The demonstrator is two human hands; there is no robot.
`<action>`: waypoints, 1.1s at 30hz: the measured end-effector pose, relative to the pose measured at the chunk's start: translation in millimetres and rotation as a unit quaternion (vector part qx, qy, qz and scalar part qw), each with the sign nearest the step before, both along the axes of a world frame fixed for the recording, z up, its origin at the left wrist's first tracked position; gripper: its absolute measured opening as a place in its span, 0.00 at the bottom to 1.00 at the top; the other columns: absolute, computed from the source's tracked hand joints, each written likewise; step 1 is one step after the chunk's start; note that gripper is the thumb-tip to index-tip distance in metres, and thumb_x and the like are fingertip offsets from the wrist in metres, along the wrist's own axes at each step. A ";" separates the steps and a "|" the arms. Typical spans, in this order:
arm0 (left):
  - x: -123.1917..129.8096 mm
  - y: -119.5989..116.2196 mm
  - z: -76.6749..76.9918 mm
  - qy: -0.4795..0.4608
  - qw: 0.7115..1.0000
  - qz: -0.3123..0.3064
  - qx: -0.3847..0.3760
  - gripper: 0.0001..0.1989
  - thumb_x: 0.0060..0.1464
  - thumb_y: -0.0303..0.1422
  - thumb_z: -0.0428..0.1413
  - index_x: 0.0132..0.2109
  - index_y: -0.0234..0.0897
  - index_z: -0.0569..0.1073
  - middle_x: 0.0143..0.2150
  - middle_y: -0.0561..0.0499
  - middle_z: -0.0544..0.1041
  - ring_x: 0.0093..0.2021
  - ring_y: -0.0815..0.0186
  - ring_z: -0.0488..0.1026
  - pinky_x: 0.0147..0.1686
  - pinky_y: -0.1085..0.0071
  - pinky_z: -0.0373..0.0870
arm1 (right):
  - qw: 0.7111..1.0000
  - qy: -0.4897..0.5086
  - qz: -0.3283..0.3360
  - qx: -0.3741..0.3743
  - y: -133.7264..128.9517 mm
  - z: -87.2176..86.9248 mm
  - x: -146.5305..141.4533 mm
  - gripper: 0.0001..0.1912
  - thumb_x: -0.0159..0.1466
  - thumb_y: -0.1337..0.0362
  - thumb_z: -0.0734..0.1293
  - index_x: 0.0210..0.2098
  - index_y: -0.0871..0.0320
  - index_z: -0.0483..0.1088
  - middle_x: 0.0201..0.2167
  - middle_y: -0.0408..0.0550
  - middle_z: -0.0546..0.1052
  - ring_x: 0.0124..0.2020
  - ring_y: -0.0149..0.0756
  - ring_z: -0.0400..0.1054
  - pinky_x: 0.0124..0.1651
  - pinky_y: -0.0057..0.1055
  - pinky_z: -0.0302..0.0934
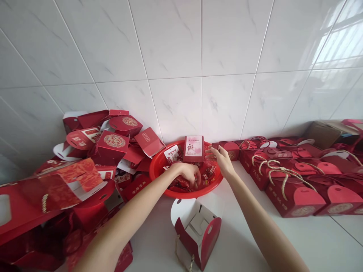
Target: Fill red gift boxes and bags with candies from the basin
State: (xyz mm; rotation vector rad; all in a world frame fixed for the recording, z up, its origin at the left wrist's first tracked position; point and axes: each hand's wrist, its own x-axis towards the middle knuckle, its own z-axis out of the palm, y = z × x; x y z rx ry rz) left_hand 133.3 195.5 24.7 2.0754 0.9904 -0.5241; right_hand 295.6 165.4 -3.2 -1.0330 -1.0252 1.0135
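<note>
A red perforated plastic basket (154,177) stands against the tiled wall, with small wrapped sweets (208,177) inside. My left hand (189,174) reaches down into it, fingers curled among the sweets; what lies between the fingertips is hidden. At the basket's right rim is my right hand (221,158), its fingers stretched out to the left, beside a small dark red piece (215,146). A pink and red box with a printed couple (193,148) leans at the back of the basket, next to a white printed card (172,154). An open gift box (198,230) with a rope handle sits in front.
Unfolded and half-folded red boxes (113,141) are heaped on the left. Rows of closed red gift boxes with rope handles (292,194) stand on the right. A brown cardboard box (326,132) is behind them. The white tiled wall (176,105) bounds the back of the surface.
</note>
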 end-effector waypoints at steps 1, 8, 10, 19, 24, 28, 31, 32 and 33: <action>-1.9 -0.2 1.6 -0.002 1.000 -0.010 0.001 0.15 0.34 0.23 0.59 0.33 0.41 0.81 0.34 0.52 0.82 0.34 0.60 0.78 0.28 0.72 0.71 | 1.000 0.003 0.003 -0.004 -1.1 1.1 -0.9 0.19 0.52 0.48 0.69 0.33 0.55 0.66 0.34 0.49 0.80 0.30 0.39 0.75 0.36 0.36 0.69; 6.4 -6.7 12.8 0.113 0.989 -0.098 0.008 0.20 0.36 0.25 0.60 0.39 0.46 0.85 0.35 0.52 0.82 0.35 0.60 0.76 0.31 0.71 0.71 | 0.999 0.023 0.017 -0.019 -8.1 5.2 -7.8 0.14 0.55 0.53 0.70 0.34 0.57 0.70 0.34 0.48 0.81 0.29 0.36 0.75 0.33 0.31 0.69; 10.6 -10.4 8.3 0.132 0.986 -0.093 0.035 0.18 0.35 0.25 0.60 0.36 0.43 0.85 0.30 0.50 0.81 0.30 0.58 0.75 0.29 0.68 0.70 | 0.999 0.033 0.015 -0.026 -9.0 5.8 -8.6 0.12 0.56 0.56 0.70 0.34 0.57 0.70 0.33 0.48 0.81 0.27 0.35 0.74 0.32 0.30 0.68; -1.4 -12.7 -8.3 0.035 0.995 -0.072 0.057 0.12 0.40 0.27 0.58 0.34 0.40 0.82 0.25 0.52 0.78 0.26 0.63 0.72 0.27 0.71 0.65 | 0.995 0.082 0.040 -0.029 -10.2 6.8 -6.3 0.07 0.59 0.61 0.70 0.33 0.57 0.70 0.29 0.47 0.81 0.24 0.33 0.74 0.29 0.28 0.69; -26.6 5.5 -0.8 -0.200 0.977 0.073 -0.015 0.10 0.46 0.38 0.64 0.34 0.35 0.79 0.26 0.53 0.76 0.26 0.67 0.72 0.29 0.72 0.66 | 0.990 0.121 0.053 -0.040 -9.1 7.6 -6.3 0.06 0.60 0.61 0.70 0.33 0.58 0.73 0.29 0.49 0.81 0.25 0.34 0.74 0.30 0.29 0.69; -46.4 13.7 2.7 -0.321 0.927 0.185 -0.059 0.18 0.41 0.41 0.70 0.38 0.34 0.80 0.28 0.54 0.76 0.26 0.69 0.72 0.32 0.71 0.67 | 0.985 0.148 0.072 -0.061 -9.2 8.1 -11.5 0.05 0.62 0.63 0.69 0.32 0.59 0.74 0.30 0.50 0.81 0.31 0.38 0.77 0.33 0.31 0.71; -53.7 12.4 4.8 -0.357 0.908 0.212 -0.064 0.23 0.42 0.41 0.70 0.45 0.34 0.80 0.29 0.54 0.75 0.27 0.69 0.72 0.33 0.70 0.68 | 0.980 0.159 0.078 -0.086 -10.7 8.8 -15.7 0.08 0.65 0.66 0.65 0.32 0.60 0.75 0.31 0.51 0.82 0.34 0.39 0.78 0.36 0.33 0.72; -54.1 11.0 5.5 -0.367 0.903 0.218 -0.057 0.25 0.43 0.41 0.70 0.48 0.34 0.79 0.29 0.55 0.75 0.27 0.70 0.72 0.34 0.70 0.68 | 0.979 0.160 0.081 -0.093 -11.3 9.1 -16.6 0.09 0.66 0.66 0.64 0.33 0.60 0.75 0.31 0.52 0.82 0.35 0.39 0.78 0.38 0.33 0.72; -53.6 9.3 6.2 -0.375 0.898 0.224 -0.048 0.27 0.44 0.41 0.70 0.50 0.34 0.78 0.29 0.55 0.75 0.27 0.70 0.72 0.34 0.70 0.68 | 0.978 0.160 0.085 -0.099 -11.9 9.3 -17.1 0.09 0.67 0.67 0.63 0.33 0.60 0.75 0.32 0.52 0.82 0.35 0.39 0.79 0.39 0.34 0.72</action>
